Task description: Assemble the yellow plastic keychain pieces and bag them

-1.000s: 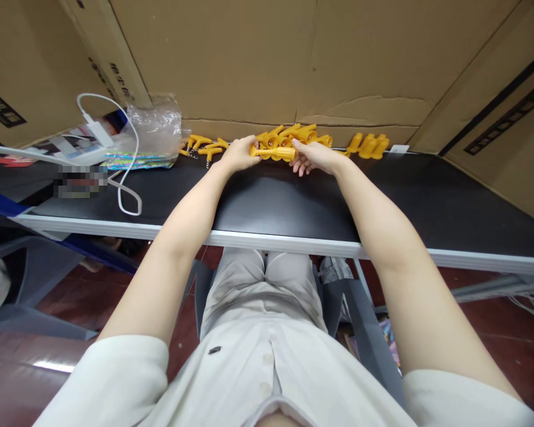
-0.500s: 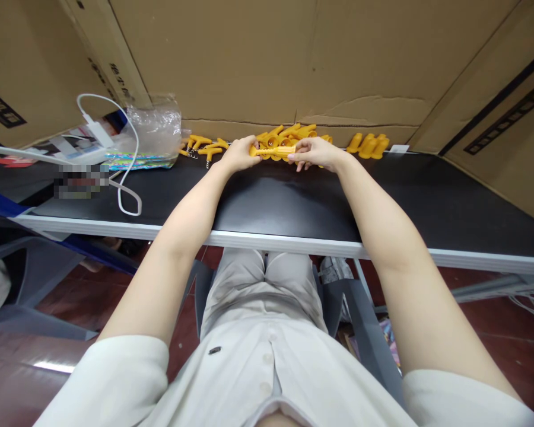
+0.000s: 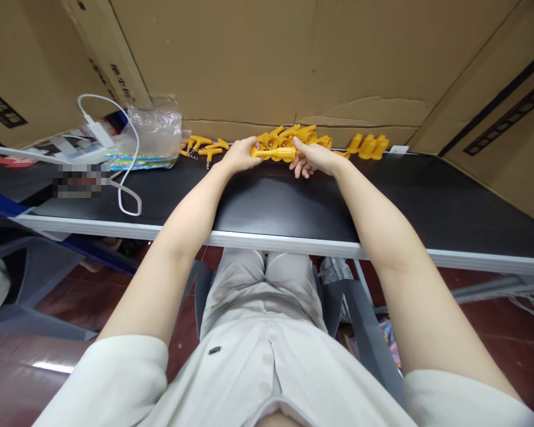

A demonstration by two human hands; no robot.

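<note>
Cardboard walls back your black table. At its far edge, your left hand and right hand pinch a yellow plastic piece: probably light, rigid; hold both ends.

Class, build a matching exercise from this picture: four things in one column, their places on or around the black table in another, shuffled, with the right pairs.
Things:
1. yellow piece
2. white cable
3. clear plastic bag
4. cardboard wall

Places:
A. behind the table
B. between both hands
C. looping towards the table's front left edge
D. far left, near the yellow keyring parts

Pairs: 1-B, 2-C, 3-D, 4-A
</note>
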